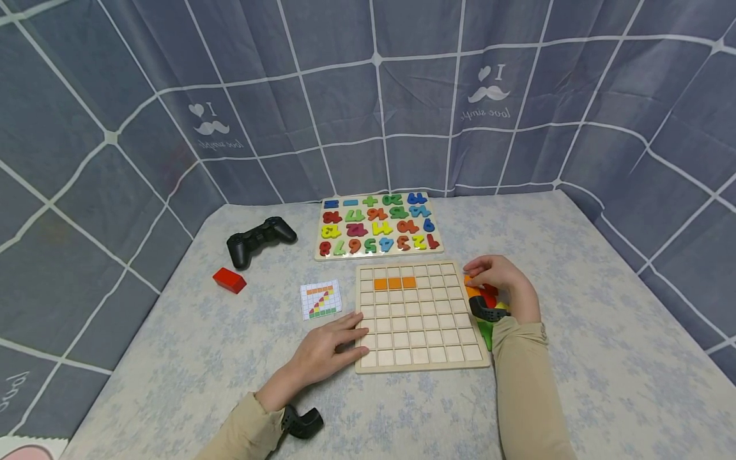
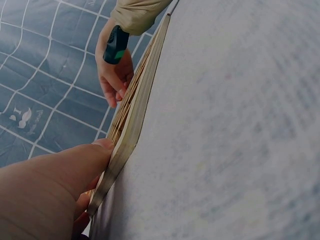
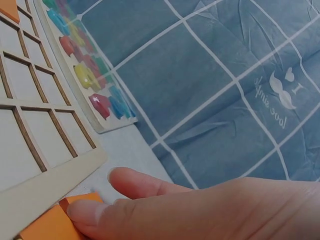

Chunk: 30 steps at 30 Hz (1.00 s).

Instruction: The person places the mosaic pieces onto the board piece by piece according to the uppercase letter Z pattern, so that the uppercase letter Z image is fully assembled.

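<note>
While steadying grid board (image 1: 416,338) with relaxed left hand (image 1: 326,348), single out one orange block (image 3: 47,226). Touching with right hand (image 1: 499,272); can't tell grip.

Number board (image 1: 379,255): numbers 1 to 20, with plus, minus and equals signs.
Curtain (image 1: 420,96): "I", a heart (image 1: 484,73), a moustache (image 1: 489,94), and "love simple" written backwards.
</note>
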Each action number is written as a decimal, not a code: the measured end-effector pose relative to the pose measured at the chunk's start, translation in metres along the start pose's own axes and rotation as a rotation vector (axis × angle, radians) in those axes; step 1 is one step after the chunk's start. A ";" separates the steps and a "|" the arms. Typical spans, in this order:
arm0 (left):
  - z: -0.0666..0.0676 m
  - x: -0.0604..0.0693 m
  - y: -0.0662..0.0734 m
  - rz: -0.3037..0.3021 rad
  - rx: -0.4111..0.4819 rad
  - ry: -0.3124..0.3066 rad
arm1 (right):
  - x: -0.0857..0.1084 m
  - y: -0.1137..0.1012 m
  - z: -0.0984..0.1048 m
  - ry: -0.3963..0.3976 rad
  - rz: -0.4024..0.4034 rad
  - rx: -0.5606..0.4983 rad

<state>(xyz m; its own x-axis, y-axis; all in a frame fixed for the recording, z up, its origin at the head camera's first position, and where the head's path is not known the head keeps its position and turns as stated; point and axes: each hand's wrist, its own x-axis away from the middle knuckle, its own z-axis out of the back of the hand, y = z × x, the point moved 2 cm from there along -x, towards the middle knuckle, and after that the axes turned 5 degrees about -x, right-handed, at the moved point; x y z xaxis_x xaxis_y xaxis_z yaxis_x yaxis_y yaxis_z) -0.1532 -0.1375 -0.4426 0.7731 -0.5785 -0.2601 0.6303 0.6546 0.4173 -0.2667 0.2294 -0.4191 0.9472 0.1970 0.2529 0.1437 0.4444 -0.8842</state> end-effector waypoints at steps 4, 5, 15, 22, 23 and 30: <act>0.000 0.000 0.000 0.003 0.004 -0.003 | 0.000 0.000 0.000 -0.004 -0.006 0.008; 0.000 0.000 0.000 0.004 0.005 -0.004 | 0.000 0.000 0.000 -0.003 -0.004 0.012; 0.001 0.000 0.001 -0.001 0.007 -0.003 | 0.000 0.000 -0.004 0.020 -0.021 -0.019; 0.001 0.001 0.001 0.000 0.007 -0.004 | -0.002 -0.005 -0.004 0.041 0.007 -0.013; 0.001 0.001 0.001 0.001 0.006 -0.004 | -0.002 -0.007 -0.004 0.046 0.019 -0.005; 0.001 0.000 0.001 -0.006 0.000 0.000 | -0.008 -0.029 -0.019 0.022 0.164 0.113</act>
<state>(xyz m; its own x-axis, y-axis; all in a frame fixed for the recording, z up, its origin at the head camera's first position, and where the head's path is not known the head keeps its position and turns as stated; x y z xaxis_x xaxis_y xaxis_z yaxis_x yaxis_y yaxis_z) -0.1524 -0.1371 -0.4414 0.7690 -0.5829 -0.2625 0.6352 0.6508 0.4159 -0.2730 0.1980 -0.4031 0.9616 0.2559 0.0994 -0.0448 0.5034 -0.8629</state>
